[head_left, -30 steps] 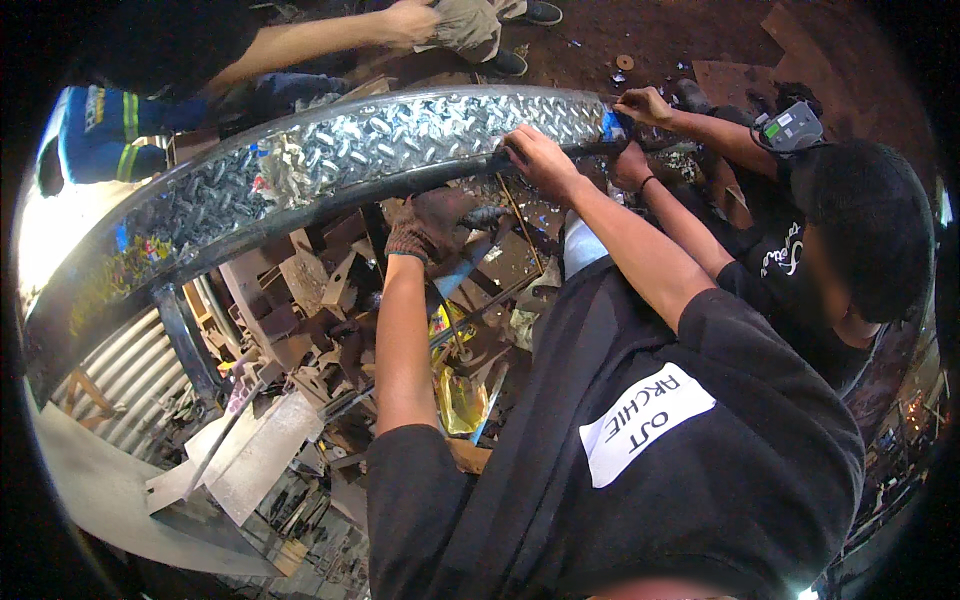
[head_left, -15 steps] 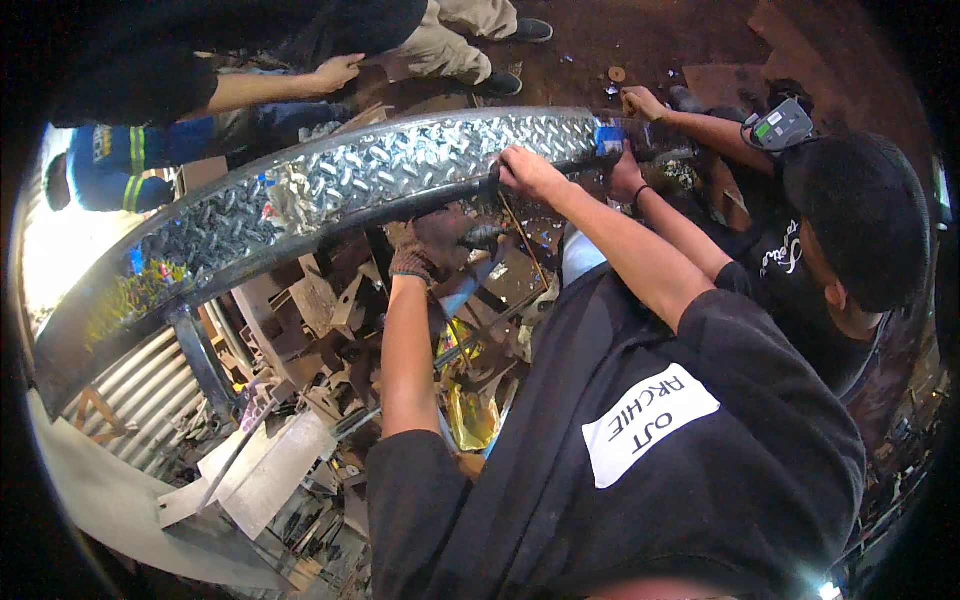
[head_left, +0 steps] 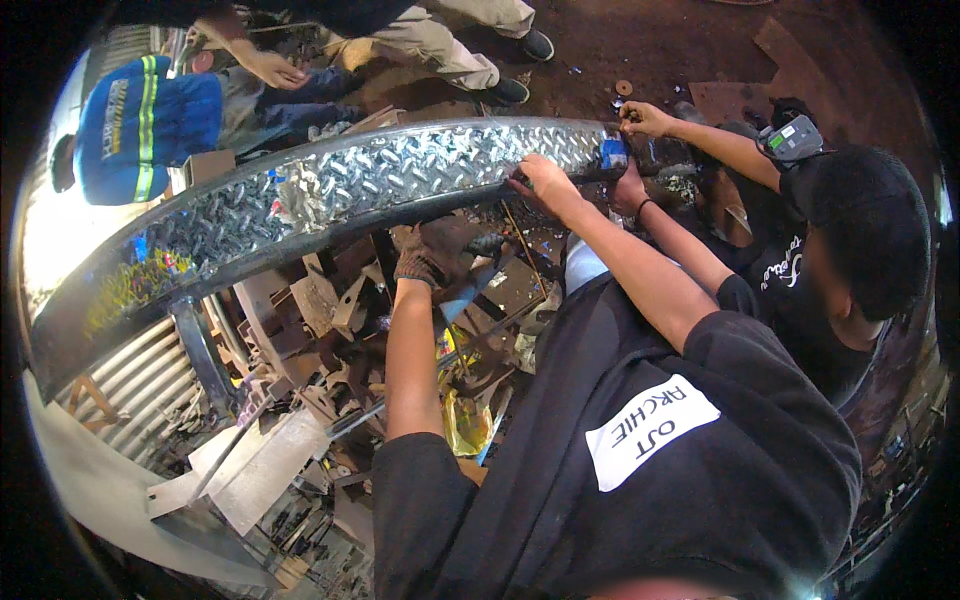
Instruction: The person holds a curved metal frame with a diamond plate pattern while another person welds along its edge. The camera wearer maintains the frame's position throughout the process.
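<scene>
A long, curved metal beam [head_left: 420,205] topped with shiny diamond plate [head_left: 375,170] stretches across in front of me. My right hand [head_left: 545,183] is at the plate's near edge, fingers curled in; a small dark thing shows at the fingertips, too unclear to name. Below that edge is my left hand [head_left: 418,262] in a brown knit glove. Its fingers blend into dark shapes, so its grip is hidden. A dark tool-like object [head_left: 485,245] lies just right of it. Blue tape [head_left: 613,153] wraps the plate's right end, where a co-worker's hand [head_left: 630,190] touches.
A co-worker in a black cap [head_left: 870,230] crouches at my right. Beyond the beam are a person in a blue jacket [head_left: 125,130] and a standing person's trousers [head_left: 440,45]. Metal scraps [head_left: 325,300], pale sheets [head_left: 250,465] and a yellow plastic bag [head_left: 465,425] clutter the ground below.
My view has shifted slightly, bringing more of the blue jacket in. My right hand has moved a little right along the edge. The standing person's hand has moved left.
</scene>
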Demonstrator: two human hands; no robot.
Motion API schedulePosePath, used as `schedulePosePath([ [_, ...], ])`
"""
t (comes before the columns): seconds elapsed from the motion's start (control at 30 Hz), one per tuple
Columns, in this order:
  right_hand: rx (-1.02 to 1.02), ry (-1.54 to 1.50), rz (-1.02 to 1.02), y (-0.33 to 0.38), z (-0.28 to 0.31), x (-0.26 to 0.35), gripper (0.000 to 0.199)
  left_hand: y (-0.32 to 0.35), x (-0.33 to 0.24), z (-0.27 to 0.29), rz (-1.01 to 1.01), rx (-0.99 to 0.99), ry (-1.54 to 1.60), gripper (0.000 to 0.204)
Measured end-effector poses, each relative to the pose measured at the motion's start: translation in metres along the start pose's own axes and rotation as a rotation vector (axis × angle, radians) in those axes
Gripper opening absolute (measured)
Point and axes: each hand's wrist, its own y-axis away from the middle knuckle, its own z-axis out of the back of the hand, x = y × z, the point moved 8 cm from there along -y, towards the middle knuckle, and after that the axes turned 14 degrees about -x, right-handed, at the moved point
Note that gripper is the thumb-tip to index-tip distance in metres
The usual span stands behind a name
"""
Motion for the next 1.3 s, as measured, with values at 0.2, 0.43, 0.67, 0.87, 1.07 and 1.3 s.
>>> schedulePosePath([
  [0.2,-0.267,-0.103,-0.045,0.008,0.014,0.012,0.018,0.005,0.004,0.007,0.008,-0.012,0.006,0.053],
  [0.43,-0.153,-0.032,-0.086,0.01,0.01,0.017,0.021,0.006,0.004,0.01,0.003,-0.026,0.025,0.052],
  [0.67,-0.138,0.074,-0.239,0.007,0.006,0.027,0.024,0.003,0.001,0.009,-0.007,-0.038,0.048,0.051],
  [0.87,-0.143,-0.279,-0.43,0.0,0.004,0.024,0.031,-0.001,-0.004,0.008,-0.032,-0.061,0.091,0.05],
  [1.07,-0.21,-0.241,-0.478,0.011,0.03,-0.011,0.026,-0.004,-0.005,0.005,-0.059,-0.083,0.14,0.05],
  [1.3,-0.184,-0.213,-0.27,0.007,0.015,0.006,0.025,-0.005,-0.002,0.002,-0.069,-0.088,0.163,0.048],
])
